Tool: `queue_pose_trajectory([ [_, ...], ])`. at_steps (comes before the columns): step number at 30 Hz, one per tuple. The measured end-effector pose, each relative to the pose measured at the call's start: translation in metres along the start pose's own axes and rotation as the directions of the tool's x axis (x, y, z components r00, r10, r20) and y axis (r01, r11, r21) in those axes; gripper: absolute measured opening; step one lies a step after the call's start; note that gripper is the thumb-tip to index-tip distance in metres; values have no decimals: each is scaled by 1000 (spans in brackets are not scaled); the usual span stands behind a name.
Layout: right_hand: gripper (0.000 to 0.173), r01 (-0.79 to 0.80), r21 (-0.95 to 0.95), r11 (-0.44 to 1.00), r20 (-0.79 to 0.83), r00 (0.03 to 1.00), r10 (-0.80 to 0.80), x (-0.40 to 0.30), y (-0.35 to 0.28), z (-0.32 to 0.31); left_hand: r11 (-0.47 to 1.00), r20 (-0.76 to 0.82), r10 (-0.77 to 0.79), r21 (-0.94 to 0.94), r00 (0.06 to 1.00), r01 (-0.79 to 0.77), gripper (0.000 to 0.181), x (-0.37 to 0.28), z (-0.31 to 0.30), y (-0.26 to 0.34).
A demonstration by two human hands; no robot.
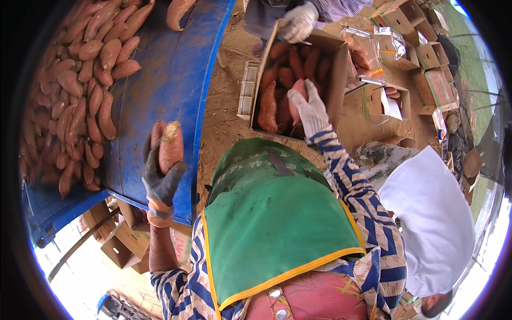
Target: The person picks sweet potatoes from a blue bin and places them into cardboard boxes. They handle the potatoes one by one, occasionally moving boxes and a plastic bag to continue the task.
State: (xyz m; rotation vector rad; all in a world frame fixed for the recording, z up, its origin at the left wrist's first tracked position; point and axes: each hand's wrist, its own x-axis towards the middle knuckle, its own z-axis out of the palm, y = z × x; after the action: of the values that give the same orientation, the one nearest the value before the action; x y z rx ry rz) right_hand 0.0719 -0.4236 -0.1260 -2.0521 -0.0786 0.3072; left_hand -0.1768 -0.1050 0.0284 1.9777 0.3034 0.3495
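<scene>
My left hand (165, 185), in a dark grey work glove, is above the near end of a blue table (156, 90). It grips a sweet potato (171, 152) with a rough, pale broken end; a second reddish one (157, 131) shows behind it in the same hand. My right hand (314, 110), in a pale knit glove, reaches into a cardboard box (340, 86). Its fingers are around a pink sweet potato (297, 105) over the layer of sweet potatoes (269, 108) inside. How firmly the right fingers close is partly hidden.
Sweet potatoes (70, 116) are heaped on the table's left side. A co-worker's gloved hand (299, 22) is at the box's far edge. White plastic crate (249, 90) stands beside it. More cartons (434, 86) lie at right, where a person in white (430, 224) bends close by.
</scene>
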Motion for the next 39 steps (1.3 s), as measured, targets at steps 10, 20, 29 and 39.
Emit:
queue_pose_trajectory([
  [10, 66, 519, -351, 780, 208, 855, -476, 32, 3, 1, 671, 107, -356, -662, 928, 334, 76, 26, 123, 6],
  [20, 82, -529, 559, 639, 590, 795, 141, -29, -26, -34, 554, 213, -403, -717, 890, 423, 63, 36, 209, 14],
  [29, 81, 558, -380, 737, 37, 806, -591, 91, 27, 7, 915, -63, -352, -233, 934, 329, 65, 12, 208, 8],
  [39, 63, 382, -325, 865, 488, 852, -192, 122, 62, 26, 590, -159, -793, -440, 588, 677, 66, -162, 139, -39],
])
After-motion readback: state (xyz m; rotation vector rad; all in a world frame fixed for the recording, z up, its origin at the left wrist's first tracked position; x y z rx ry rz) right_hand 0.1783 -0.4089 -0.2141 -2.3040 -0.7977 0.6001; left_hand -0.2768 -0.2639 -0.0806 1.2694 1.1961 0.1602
